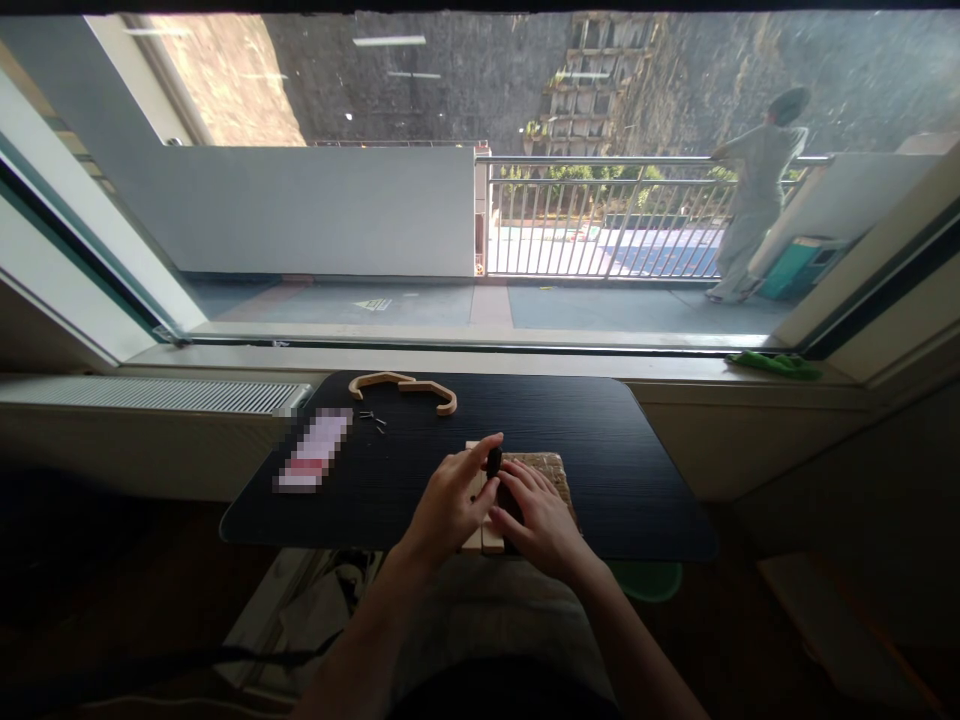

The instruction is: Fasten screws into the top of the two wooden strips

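Note:
Between the thumb and forefinger of my left hand is a small black piece with a rounded edge; its exact kind I cannot make out. My right hand lies with fingers stretched out over a woven, straw-coloured panel, its thumb close to my left hand. Under both hands, pale wooden strips run along the panel's left side. My hands cover much of the strips and panel.
Two curved wooden pieces lie at the back of the black table. Several small screws sit near a blurred paper. Beyond the table are a windowsill with a green cloth and, outside, a person at a railing.

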`<action>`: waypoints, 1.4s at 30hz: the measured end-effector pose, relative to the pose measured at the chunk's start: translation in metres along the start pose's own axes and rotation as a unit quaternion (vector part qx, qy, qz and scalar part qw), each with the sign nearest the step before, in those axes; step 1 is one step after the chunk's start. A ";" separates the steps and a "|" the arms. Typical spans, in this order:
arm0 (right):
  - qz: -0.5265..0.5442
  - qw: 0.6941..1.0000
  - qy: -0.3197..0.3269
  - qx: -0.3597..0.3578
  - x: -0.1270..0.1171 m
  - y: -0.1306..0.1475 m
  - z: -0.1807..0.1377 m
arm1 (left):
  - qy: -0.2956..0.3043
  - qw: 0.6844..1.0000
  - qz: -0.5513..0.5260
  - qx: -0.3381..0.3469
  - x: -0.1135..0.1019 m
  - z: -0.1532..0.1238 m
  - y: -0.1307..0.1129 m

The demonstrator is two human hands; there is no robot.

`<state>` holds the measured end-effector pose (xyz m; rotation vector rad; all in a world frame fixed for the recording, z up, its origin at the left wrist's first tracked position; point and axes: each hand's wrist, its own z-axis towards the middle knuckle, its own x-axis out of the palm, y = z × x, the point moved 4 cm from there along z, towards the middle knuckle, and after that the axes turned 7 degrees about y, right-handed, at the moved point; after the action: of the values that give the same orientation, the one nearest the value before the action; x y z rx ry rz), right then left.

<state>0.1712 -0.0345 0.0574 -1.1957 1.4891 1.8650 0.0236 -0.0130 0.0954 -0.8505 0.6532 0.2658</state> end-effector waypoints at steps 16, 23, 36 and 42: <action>0.196 0.971 -0.118 -0.069 -0.044 -0.006 0.004 | 0.009 0.993 -0.094 -0.075 0.003 -0.003 0.010; 0.228 0.943 -0.159 -0.183 -0.075 0.026 0.014 | 0.007 0.995 -0.084 -0.059 0.005 0.001 0.012; 0.278 0.942 -0.084 -0.171 -0.065 0.031 0.027 | 0.011 0.990 -0.108 -0.087 0.001 0.001 0.018; 0.250 0.953 -0.085 -0.145 -0.064 0.026 0.030 | 0.005 0.991 -0.108 -0.084 0.001 -0.001 0.019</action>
<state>0.1729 -0.0046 0.1262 -0.7852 1.5595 2.5245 0.0150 -0.0011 0.0829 -1.0761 0.5483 0.1220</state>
